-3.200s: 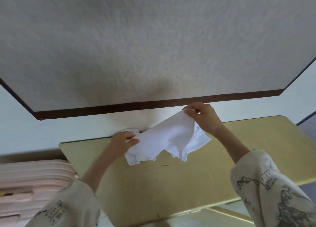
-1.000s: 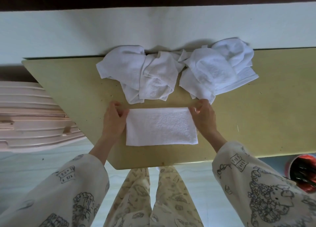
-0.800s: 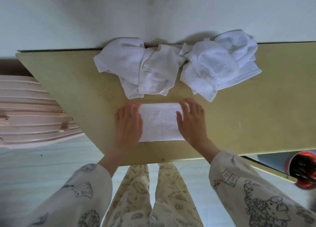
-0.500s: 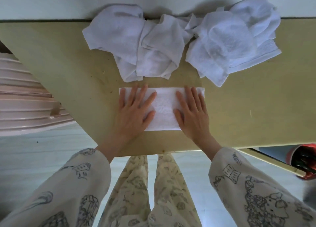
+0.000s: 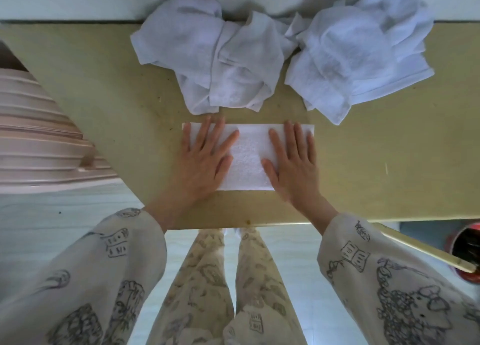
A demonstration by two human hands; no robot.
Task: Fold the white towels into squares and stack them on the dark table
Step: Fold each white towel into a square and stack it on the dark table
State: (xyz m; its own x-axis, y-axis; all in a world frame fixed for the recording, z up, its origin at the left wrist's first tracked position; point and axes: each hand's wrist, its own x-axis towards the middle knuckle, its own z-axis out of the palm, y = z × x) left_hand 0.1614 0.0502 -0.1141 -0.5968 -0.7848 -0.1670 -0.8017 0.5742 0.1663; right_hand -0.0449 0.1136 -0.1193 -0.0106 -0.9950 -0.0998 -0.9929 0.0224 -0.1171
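Observation:
A white towel [image 5: 249, 155], folded into a flat rectangle, lies near the front edge of a yellowish table [image 5: 104, 90]. My left hand [image 5: 205, 160] lies flat on its left part with the fingers spread. On the right part my right hand [image 5: 293, 160] presses down the same way, fingers straight. Behind the folded towel, against the wall, sit two crumpled heaps of white towels, one at the centre [image 5: 215, 59] and one to the right [image 5: 358, 59]. No dark table is in view.
A stack of pink ribbed plastic pieces [image 5: 39, 142] stands left of the table. A red container [image 5: 465, 256] sits on the floor at the lower right, beside a slanted table bar [image 5: 426, 251]. My legs [image 5: 228, 279] stand below the table's front edge.
I lifted a towel, laid it down as a folded rectangle, then moved both hands from its ends onto its top. In the last half second the hands stay flat on it.

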